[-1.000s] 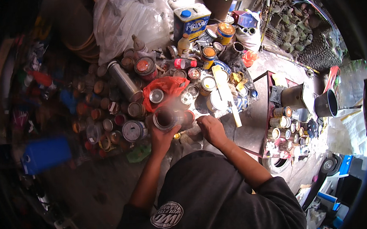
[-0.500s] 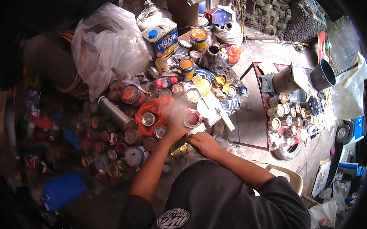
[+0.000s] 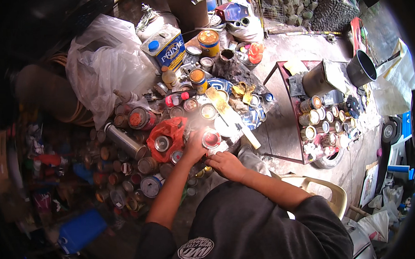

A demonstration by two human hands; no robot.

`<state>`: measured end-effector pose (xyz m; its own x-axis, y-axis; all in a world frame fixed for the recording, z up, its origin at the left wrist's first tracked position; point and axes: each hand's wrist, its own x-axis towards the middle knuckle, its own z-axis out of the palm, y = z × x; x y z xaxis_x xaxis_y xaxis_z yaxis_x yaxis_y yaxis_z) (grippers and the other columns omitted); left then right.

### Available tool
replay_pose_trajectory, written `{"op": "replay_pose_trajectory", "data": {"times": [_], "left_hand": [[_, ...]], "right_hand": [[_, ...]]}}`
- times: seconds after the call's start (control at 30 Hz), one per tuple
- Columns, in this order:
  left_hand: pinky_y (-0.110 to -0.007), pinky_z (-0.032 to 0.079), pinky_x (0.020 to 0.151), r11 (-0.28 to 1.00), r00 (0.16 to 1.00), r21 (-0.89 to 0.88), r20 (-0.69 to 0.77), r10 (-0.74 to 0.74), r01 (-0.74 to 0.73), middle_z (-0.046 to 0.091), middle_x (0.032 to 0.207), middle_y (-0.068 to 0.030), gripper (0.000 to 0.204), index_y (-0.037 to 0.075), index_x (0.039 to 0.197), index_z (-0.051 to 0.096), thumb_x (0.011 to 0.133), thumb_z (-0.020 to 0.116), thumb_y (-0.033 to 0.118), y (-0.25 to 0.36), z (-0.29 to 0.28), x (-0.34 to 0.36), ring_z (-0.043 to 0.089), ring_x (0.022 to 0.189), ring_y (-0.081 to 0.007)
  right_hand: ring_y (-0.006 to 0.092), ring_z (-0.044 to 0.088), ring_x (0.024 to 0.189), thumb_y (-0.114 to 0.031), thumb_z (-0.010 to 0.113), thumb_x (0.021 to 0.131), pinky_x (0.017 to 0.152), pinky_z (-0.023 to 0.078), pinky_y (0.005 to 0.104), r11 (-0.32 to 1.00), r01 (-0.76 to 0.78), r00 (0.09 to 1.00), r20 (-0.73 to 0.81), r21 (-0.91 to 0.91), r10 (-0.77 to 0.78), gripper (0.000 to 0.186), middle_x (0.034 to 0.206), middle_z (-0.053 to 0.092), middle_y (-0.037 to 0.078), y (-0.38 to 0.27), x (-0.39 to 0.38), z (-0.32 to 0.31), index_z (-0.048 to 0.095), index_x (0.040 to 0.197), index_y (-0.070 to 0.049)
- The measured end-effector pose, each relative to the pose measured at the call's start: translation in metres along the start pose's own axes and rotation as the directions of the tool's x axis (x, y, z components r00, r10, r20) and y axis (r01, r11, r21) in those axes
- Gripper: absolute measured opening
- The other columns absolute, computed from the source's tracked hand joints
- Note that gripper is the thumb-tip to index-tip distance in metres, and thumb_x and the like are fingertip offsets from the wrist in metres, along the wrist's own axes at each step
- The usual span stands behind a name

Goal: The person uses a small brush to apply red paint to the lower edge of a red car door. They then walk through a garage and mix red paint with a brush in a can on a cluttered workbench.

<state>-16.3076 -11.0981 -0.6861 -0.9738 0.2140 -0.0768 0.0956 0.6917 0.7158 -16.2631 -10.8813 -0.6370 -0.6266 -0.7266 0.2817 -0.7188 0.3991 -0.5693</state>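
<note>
A small open paint can [image 3: 211, 139], with red paint inside it and on its rim, is in front of me at the near edge of the cluttered worktop. My left hand [image 3: 196, 147] is closed around the can's left side. Just below the can, my right hand [image 3: 227, 165] is bent, its fingers pressed together; what they hold, if anything, is hidden. A pale patch [image 3: 215, 150] lies between its fingertips and the can. A red plastic bag [image 3: 160, 140] with a silvery can [image 3: 162, 143] in it sits left of my left hand.
Several paint cans crowd the left side. A pale scraper-like tool [image 3: 232, 117] lies right of the can. Farther back stand a blue-and-yellow jug [image 3: 167, 47] and a clear plastic bag [image 3: 105, 64]. At right, a metal table [image 3: 281, 121] bears more cans and a black bucket [image 3: 361, 68].
The whole view has shifted, so the worktop things appear farther left. My left hand still holds the paint can, and my right hand stays just below it.
</note>
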Motion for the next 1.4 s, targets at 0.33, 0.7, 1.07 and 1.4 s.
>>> {"op": "replay_pose_trajectory", "data": {"times": [0.33, 0.7, 1.07, 1.4], "left_hand": [[-0.043, 0.053, 0.103, 0.999, 0.963, -0.01, -0.266, -0.034, 0.033, 0.061, 0.136, -0.0196, 0.069, 0.007, 0.151, 0.051, 0.084, 0.06, -0.007, -0.003, -0.018, -0.035, 0.06, 0.124, -0.0359], [-0.051, 0.038, 0.117, 0.775, 0.704, -0.52, -0.394, -0.591, 0.359, 0.042, 0.153, -0.0282, 0.112, -0.003, 0.16, 0.022, 0.078, 0.093, 0.023, 0.026, 0.121, -0.158, 0.047, 0.138, -0.0434], [-0.055, 0.031, 0.116, 0.789, 0.463, -0.43, -0.645, -0.608, 0.438, 0.052, 0.146, -0.0224, 0.099, 0.0, 0.154, 0.037, 0.076, 0.092, 0.025, 0.005, 0.149, -0.095, 0.049, 0.137, -0.0397], [-0.053, 0.037, 0.11, 0.764, 0.395, -0.522, -0.655, -0.644, 0.38, 0.06, 0.132, -0.0184, 0.082, 0.004, 0.142, 0.052, 0.071, 0.089, 0.024, 0.004, 0.136, -0.084, 0.054, 0.126, -0.0389]], "right_hand": [[0.0244, 0.067, 0.097, -0.011, 0.068, 0.087, 0.082, 0.054, 0.0387, 0.999, -0.028, 0.999, -0.017, 0.046, 0.029, 0.034, 0.104, 0.068, 0.004, 0.008, 0.009, -0.001, 0.07, 0.121, -0.011], [0.033, 0.069, 0.095, -0.011, 0.07, 0.091, 0.081, 0.056, 0.0449, 0.998, -0.067, 0.992, 0.11, 0.002, 0.066, 0.023, 0.1, 0.069, 0.012, 0.005, 0.052, 0.007, 0.068, 0.113, -0.007], [0.0403, 0.069, 0.09, -0.009, 0.064, 0.093, 0.079, 0.057, 0.0506, 0.994, -0.05, 0.954, 0.291, -0.096, 0.076, 0.015, 0.097, 0.068, 0.016, -0.013, 0.084, -0.001, 0.066, 0.107, -0.006], [0.0416, 0.069, 0.091, -0.01, 0.063, 0.094, 0.077, 0.056, 0.0524, 0.996, -0.064, 0.928, 0.365, -0.056, 0.08, 0.016, 0.101, 0.069, 0.019, -0.005, 0.082, 0.001, 0.065, 0.109, -0.003]]}}
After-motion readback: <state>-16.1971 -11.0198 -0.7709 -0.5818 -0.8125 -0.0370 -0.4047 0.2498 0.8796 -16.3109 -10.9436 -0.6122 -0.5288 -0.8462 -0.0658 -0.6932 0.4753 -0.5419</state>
